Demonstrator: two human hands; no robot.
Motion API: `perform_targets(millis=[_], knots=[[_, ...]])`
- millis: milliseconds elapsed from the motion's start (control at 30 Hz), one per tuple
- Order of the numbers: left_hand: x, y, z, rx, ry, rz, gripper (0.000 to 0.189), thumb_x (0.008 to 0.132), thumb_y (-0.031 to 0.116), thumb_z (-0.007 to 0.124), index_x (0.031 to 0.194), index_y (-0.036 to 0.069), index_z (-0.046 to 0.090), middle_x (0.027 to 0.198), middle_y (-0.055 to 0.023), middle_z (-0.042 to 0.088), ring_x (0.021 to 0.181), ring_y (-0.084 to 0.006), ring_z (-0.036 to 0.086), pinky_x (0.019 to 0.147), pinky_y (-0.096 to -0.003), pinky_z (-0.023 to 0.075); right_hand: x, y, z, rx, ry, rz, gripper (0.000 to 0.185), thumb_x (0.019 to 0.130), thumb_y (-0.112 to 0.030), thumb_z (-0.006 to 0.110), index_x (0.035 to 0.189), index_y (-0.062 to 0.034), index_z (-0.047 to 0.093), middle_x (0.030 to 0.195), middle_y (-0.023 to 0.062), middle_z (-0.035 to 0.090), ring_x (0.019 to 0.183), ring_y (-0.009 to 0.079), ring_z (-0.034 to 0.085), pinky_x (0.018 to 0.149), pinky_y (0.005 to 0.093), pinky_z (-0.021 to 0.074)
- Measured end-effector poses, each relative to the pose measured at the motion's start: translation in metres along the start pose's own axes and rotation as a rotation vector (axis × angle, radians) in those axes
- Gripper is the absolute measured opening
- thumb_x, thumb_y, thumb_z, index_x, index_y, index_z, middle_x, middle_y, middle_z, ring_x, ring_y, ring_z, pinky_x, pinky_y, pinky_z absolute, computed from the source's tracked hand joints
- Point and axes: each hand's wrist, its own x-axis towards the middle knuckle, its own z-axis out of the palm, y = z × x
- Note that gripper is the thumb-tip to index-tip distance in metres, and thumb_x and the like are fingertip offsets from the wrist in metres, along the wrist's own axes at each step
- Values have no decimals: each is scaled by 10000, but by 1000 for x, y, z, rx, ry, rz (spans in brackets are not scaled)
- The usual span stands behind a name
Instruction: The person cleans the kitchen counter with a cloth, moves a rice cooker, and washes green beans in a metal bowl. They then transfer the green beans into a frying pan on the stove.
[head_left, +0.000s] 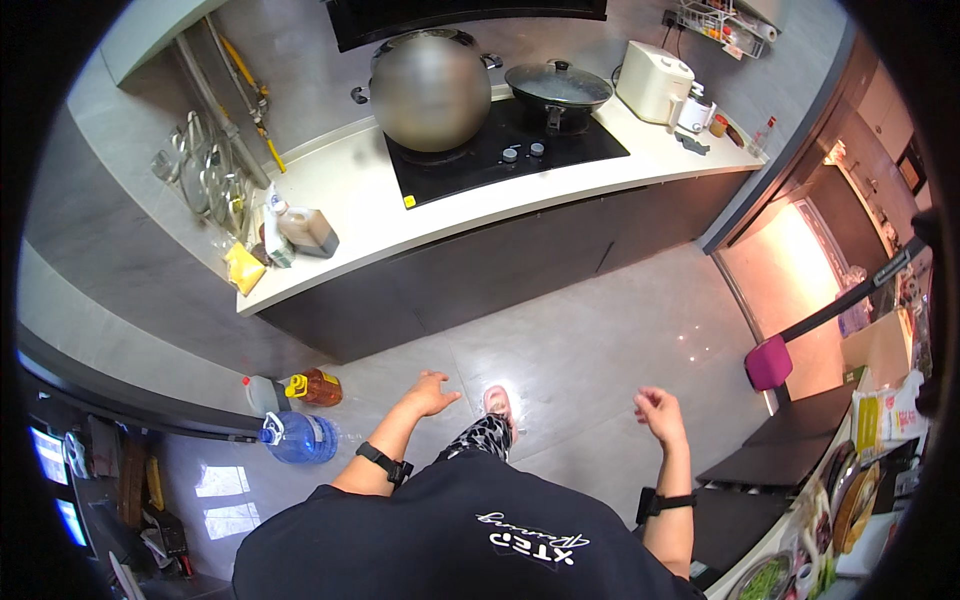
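My left hand (433, 394) hangs over the grey tiled floor (555, 360) with fingers apart and nothing in it. Off to the right, my right hand (658, 411) is also in the air, its fingers loosely bent and no object seen in it. Ahead is a white counter (360, 240) with a black gas hob (480, 169). A large metal pot or wok (431, 94), blurred in part, stands on the left burner. On the right burner sits a black wok with a glass lid (559, 84). Several pot lids (199, 176) hang on the left wall.
By the left wall stand a blue water bottle (304, 437), an oil bottle (319, 388) and a clear jug (262, 394). A white air fryer (654, 82) is on the counter's right. The doorway (780, 262) lies right, near a dark-handled pink-headed tool (769, 364). Bowls (761, 577) crowd the right counter.
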Motion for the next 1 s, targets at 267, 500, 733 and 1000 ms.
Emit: perform_targets(millis=[267,500,733,1000], knots=[[129,46,-47,84,26,-61,627,811,420,689,1271,25,527,1370,-250,384,1218,-377,466,1025,-404,407,161,-98,-18,-458,122,-174,424,805,-247,708,1139,-4,616,1123,222,570,963,317,619,837,403,509],[214,99,-113,-86,141,-28,594,806,367,702,1248,6,537,1384,-275,365,1246,-400,442,1022,-400,409,294,-183,-60,-498,37,-319,420,802,-261,718,1124,-8,626,1043,207,590,902,306,613,801,396,505],[234,83,-125,-46,350,-88,572,816,379,701,1232,17,551,1331,-243,422,1090,-364,562,930,-397,472,460,-292,-90,-645,80,-634,412,793,-268,718,1087,11,639,1033,234,614,908,343,634,819,398,511],[209,112,-121,-470,399,-493,602,818,381,704,1253,1,536,1325,-239,439,1103,-370,559,919,-405,483,625,-506,-38,-255,-304,-746,377,851,-343,662,987,9,650,886,147,680,744,248,632,690,339,505]])
